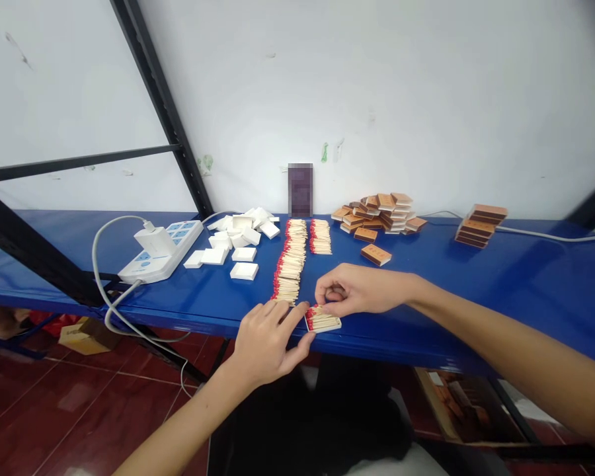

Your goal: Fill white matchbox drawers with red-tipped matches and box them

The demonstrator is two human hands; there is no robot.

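My left hand [268,340] pinches the left end of a small white tray filled with red-tipped matches [323,321] at the front edge of the blue table [500,284]. Over the tray's top, my right hand [354,289] has its fingertips pinched on the matches. Just behind the hands lies a long row of loose matches [291,259], and a shorter row [320,237] lies beside it. Several empty white trays [238,243] are scattered to the left. Brown matchbox sleeves sit in a pile [381,213], with one lone sleeve [375,254] closer to me.
A white power strip [161,251] with a plugged adapter and grey cable lies at the table's left. A small stack of brown sleeves [480,225] stands at the right by a cable. Black frame bars [163,106] cross on the left. A cardboard box [84,336] sits on the red floor.
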